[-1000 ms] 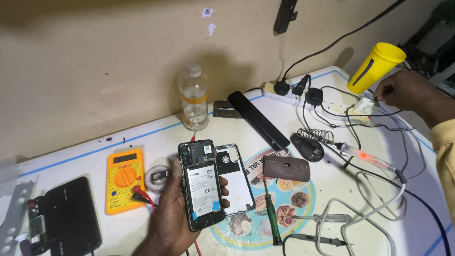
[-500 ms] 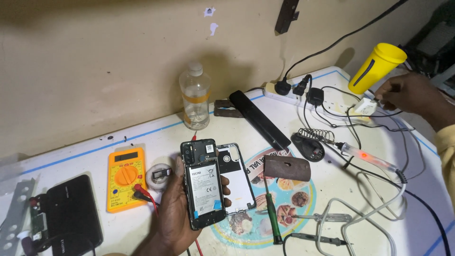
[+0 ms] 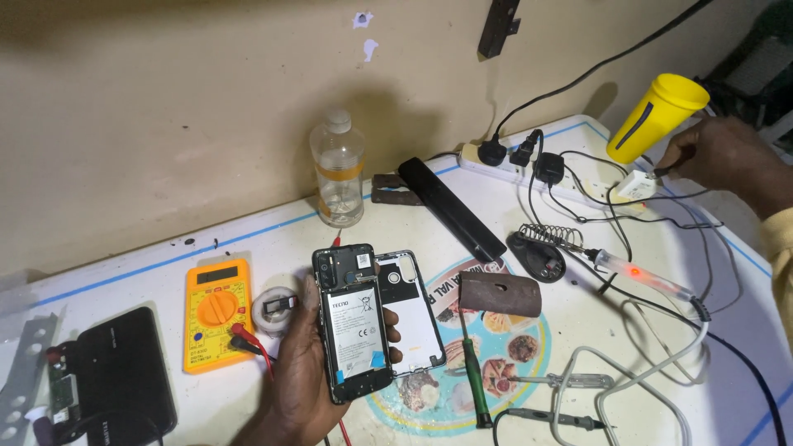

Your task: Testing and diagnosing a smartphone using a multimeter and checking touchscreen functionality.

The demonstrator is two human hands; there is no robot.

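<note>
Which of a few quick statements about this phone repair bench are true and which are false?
1. The left hand holds an opened phone with its battery showing. True.
2. The multimeter is blue. False: it is orange.
3. The right hand is at a small white plug near the yellow cylinder. True.
4. The clear plastic bottle lies on its side. False: it stands upright by the wall.
5. A green-handled screwdriver lies on the table. True.

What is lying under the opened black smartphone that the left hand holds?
Under the opened black smartphone, the left hand cups it; beside lies its detached white back frame, partly overlapped. The table beneath is hidden.
</note>
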